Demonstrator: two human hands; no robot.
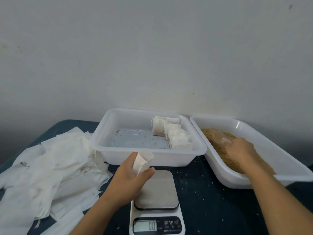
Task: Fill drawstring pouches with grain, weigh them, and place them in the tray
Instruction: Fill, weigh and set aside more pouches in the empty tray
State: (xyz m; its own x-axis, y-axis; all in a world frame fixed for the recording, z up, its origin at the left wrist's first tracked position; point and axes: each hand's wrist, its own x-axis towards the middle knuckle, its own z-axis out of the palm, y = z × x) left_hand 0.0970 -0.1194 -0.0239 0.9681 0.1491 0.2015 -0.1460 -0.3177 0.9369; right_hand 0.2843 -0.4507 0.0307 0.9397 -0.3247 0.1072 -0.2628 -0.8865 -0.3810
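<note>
- The small off-white fabric drawstring pouch (142,161) stands upright at lower centre of the frame, its mouth open and facing up, its body creased and slack.
- The left hand (129,179) grasps this pouch: the thumb and fingers are curled round its lower part, and the pouch top rises above the fingers.
- The held pouch sits above the far edge of the white digital kitchen scale with a steel platform (155,189), just in front of the near wall of the centre tray.
- The scale display (145,225) at the bottom of the frame reads 0.0; nothing rests on the platform.
- The white rectangular plastic tray (149,156) at centre holds a row of filled off-white pouches (172,133) along its right wall, standing upright and touching one another; a few loose grains lie on its floor.
- The second white plastic tray (264,138) at right holds a bed of light brown grain (218,141).
- The right hand (240,148) rests palm down in the grain, fingers buried or blurred; whether it is clenched or released cannot be determined.
- The right hand is well apart from the held pouch, with the centre tray's corner between them.
- A loose heap of flat, empty white pouches (50,163) covers the left of the dark blue bench (211,200); scattered grains lie on the bench near the scale.
</note>
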